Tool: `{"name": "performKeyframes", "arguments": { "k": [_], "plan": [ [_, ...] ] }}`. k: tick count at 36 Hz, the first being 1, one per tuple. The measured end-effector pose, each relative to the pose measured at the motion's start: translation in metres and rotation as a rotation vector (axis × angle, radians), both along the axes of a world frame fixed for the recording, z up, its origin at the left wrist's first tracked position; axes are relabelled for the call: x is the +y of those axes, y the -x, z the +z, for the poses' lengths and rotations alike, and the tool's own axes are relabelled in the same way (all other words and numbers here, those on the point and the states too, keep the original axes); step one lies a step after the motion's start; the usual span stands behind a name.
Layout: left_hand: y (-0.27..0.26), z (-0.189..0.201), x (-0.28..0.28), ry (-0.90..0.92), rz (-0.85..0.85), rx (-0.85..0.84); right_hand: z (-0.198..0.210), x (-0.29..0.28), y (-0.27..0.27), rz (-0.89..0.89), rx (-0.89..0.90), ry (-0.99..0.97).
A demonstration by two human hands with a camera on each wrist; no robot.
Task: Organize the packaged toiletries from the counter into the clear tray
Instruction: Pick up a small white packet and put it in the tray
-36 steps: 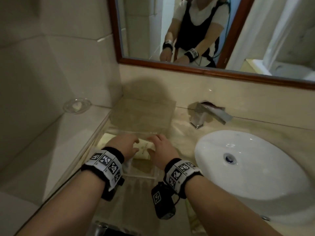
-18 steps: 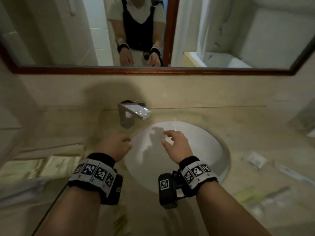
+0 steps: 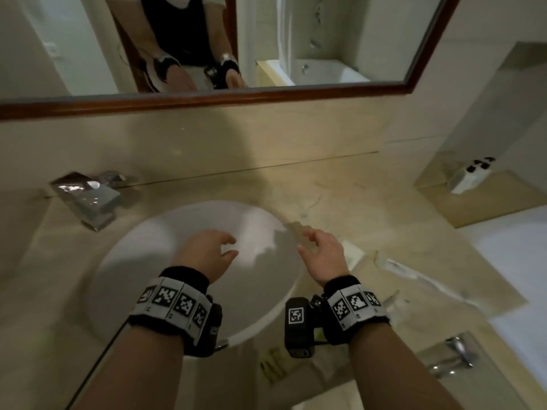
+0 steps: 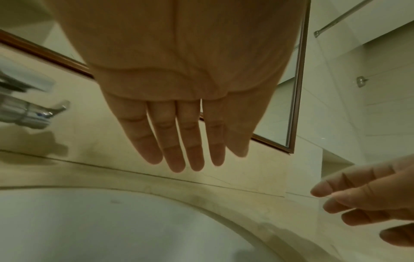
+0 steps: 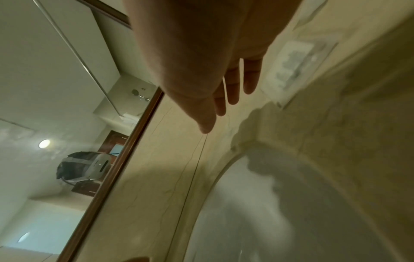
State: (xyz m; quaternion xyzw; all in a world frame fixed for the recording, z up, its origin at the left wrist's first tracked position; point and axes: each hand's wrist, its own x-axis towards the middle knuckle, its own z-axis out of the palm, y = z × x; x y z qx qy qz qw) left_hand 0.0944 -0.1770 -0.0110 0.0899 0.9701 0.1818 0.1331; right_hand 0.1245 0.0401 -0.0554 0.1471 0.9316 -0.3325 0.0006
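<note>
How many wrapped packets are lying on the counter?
3: a square packet past the right hand, a long packet beside it, a greenish packet before the sink. More may be hidden.

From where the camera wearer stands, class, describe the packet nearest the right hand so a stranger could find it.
Start at the white sink and move right onto the beige counter. Just beyond the right hand lies a small flat white packet; unlike the long, narrow clear-wrapped packet farther right, it is squarish.
</note>
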Motion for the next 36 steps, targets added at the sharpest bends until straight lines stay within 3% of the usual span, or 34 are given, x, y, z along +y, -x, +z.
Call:
{"name": "performKeyframes", "arguments": {
  "k": [10, 14, 22, 28, 36],
  "plan": [
    [-0.001, -0.032, 0.075, 0.021, -0.056, -0.043, -0.013, 0.079, 0.008, -0.099, -0.166, -0.211],
    [-0.001, -0.041, 0.088, 0.041, -0.061, -0.075, -0.023, 0.09, 0.012, -0.108, -0.287, -0.294],
    [0.004, -0.046, 0.098, 0.045, -0.041, -0.079, -0.021, 0.094, 0.011, -0.097, -0.349, -0.305],
    [0.005, -0.043, 0.102, -0.022, -0.004, -0.081, -0.014, 0.096, 0.018, -0.098, -0.223, 0.03],
    [-0.003, -0.03, 0.108, -0.385, 0.121, -0.106, 0.03, 0.081, 0.018, -0.048, -0.014, 0.54]
  ]
}}
